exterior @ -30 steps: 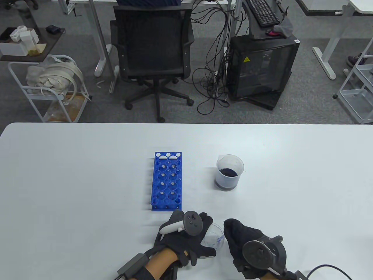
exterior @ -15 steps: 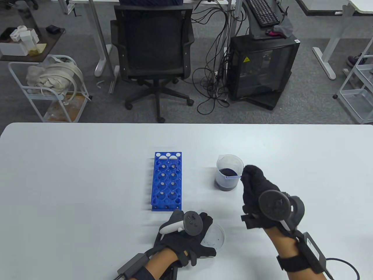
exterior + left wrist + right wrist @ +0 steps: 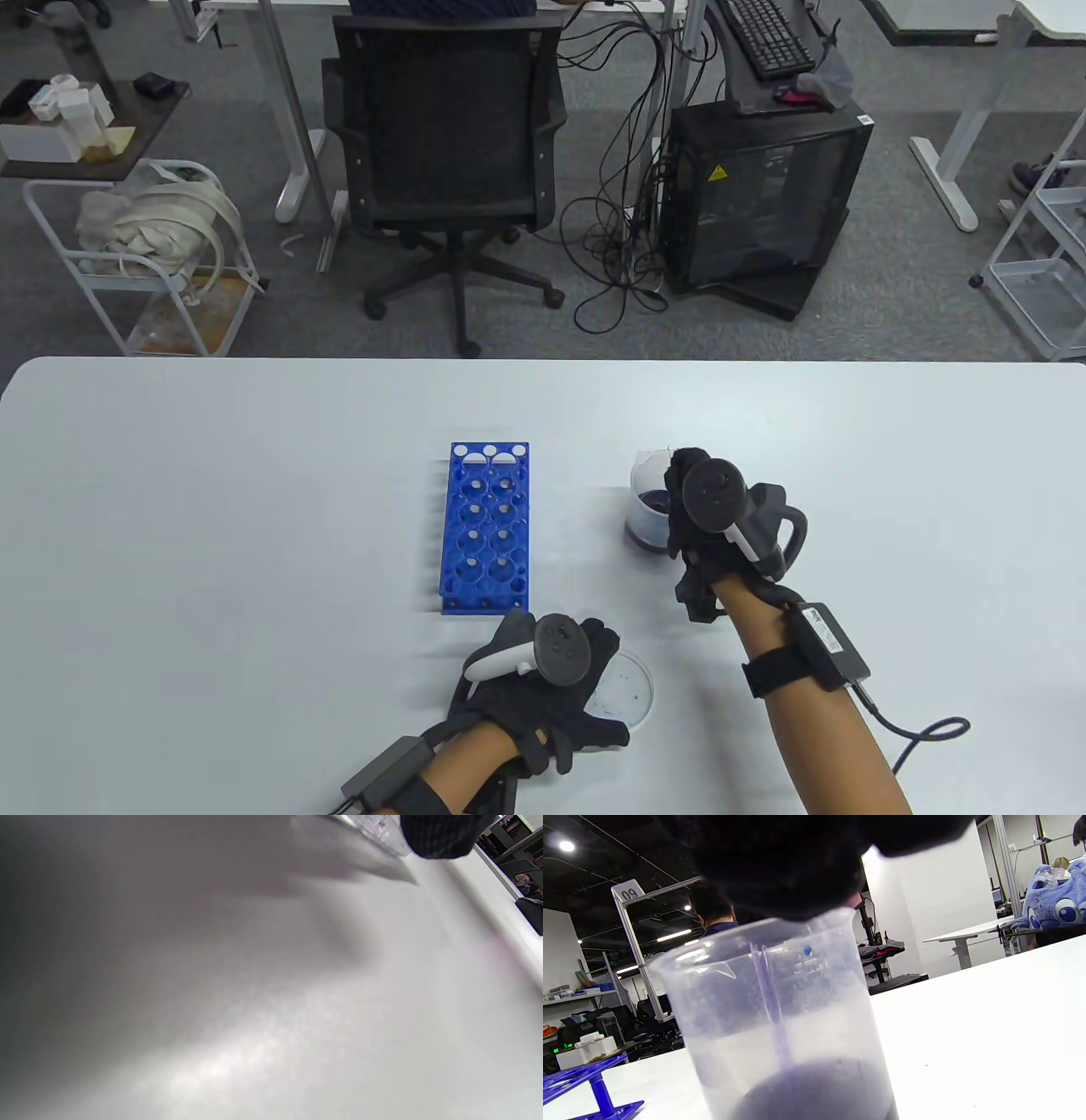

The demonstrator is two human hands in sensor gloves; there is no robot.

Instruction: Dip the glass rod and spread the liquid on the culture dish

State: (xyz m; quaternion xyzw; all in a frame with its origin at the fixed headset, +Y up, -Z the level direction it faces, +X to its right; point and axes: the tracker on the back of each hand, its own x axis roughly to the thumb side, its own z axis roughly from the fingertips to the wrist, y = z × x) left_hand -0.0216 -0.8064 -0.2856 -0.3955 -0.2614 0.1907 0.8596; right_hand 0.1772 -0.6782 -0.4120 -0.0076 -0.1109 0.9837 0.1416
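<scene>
A clear beaker (image 3: 646, 509) with dark liquid stands right of the blue rack. My right hand (image 3: 696, 509) is over its rim and holds the glass rod (image 3: 772, 1010), which stands inside the beaker (image 3: 780, 1027) with its lower end in the dark liquid (image 3: 818, 1090). A clear culture dish (image 3: 628, 692) with faint blue smears lies near the table's front edge. My left hand (image 3: 543, 688) rests on its left side, fingers on the rim. In the left wrist view one fingertip (image 3: 441, 834) and the dish edge (image 3: 377, 827) show at the top.
A blue test-tube rack (image 3: 485, 526) stands left of the beaker, just beyond my left hand; it also shows in the right wrist view (image 3: 589, 1082). The white table (image 3: 212, 509) reaches to both sides. An office chair (image 3: 445, 153) and a computer case (image 3: 755, 195) stand beyond the far edge.
My right hand has moved from the dish up to the beaker with the rod and now has it dipped in the liquid. My left hand and the dish have stayed in place.
</scene>
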